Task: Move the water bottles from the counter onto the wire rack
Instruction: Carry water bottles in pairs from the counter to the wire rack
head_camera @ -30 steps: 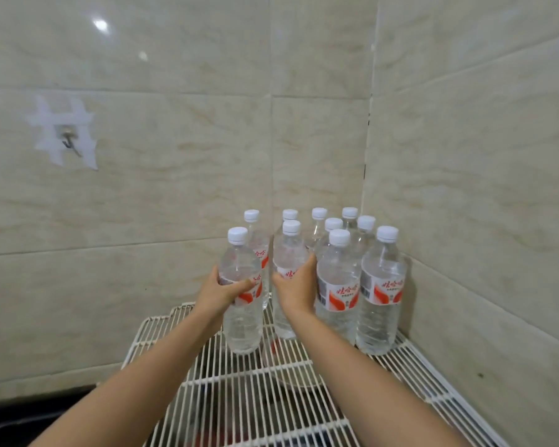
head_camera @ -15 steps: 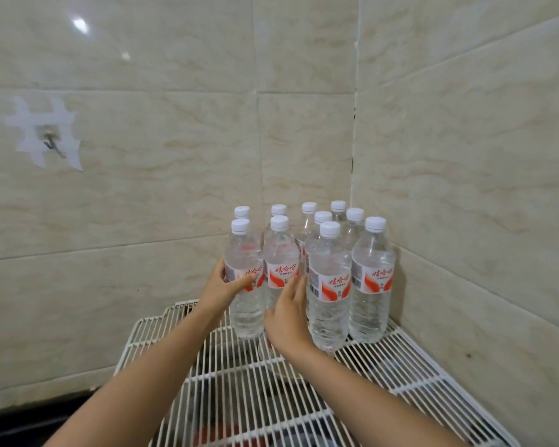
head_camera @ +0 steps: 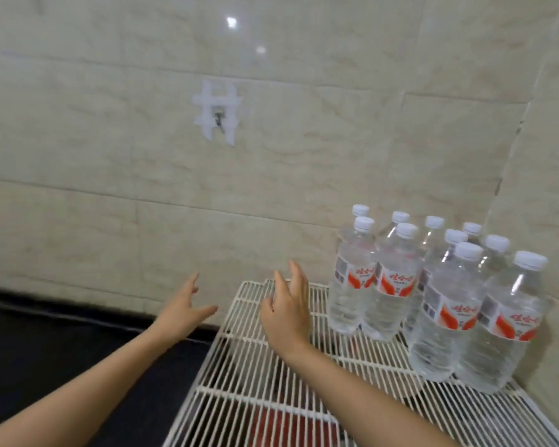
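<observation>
Several clear water bottles with white caps and red-and-white labels stand upright in a cluster at the back right corner of the white wire rack. My right hand hovers over the rack's left part, fingers spread and empty, a little left of the nearest bottle. Off the rack's left edge, my left hand is held with its fingers extended, holding nothing, above the dark counter.
Beige tiled walls meet in a corner behind the bottles. A white adhesive wall hook is fixed to the back wall. Something red shows below the rack wires. The rack's front and left wires are bare.
Both hands have let go of the two front-left bottles and drawn back to the left. The view has swung left, so the bottles now sit at the right.
</observation>
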`<state>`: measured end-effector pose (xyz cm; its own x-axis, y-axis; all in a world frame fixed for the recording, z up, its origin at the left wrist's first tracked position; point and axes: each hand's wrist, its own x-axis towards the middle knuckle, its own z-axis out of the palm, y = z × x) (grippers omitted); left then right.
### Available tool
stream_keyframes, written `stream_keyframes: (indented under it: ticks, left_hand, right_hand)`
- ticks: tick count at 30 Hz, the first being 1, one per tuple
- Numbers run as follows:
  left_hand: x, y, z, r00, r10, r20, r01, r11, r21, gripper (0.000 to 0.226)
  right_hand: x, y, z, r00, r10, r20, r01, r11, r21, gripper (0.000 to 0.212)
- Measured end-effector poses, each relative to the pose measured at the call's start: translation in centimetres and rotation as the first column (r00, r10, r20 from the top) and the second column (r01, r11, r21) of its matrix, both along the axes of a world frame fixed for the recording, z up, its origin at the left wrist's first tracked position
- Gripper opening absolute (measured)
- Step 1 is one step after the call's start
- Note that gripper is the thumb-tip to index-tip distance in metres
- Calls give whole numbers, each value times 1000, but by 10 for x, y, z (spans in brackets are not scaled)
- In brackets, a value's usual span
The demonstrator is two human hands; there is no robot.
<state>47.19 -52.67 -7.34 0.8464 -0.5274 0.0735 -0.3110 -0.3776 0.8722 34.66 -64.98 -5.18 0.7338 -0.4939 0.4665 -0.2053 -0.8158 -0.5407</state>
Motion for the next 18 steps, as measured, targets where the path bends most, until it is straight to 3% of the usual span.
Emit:
stream_keyframes:
  ticks: [4, 8, 18]
  left_hand:
    - [23, 124, -9, 962, 261, 75, -267, 961, 75, 73]
    - [33, 250, -12, 864, 468, 185, -495, 855, 151, 67]
    - [-3, 520, -19, 622, 738, 263, -783, 592, 190, 54]
  right_hand:
    - [55, 76, 1, 986, 152, -72, -154, 988, -31, 50]
    - [89, 166, -6, 952, 282, -123, -290, 956, -53, 50]
    - [133, 406, -24, 815, 520, -257, -540, 842, -11, 59]
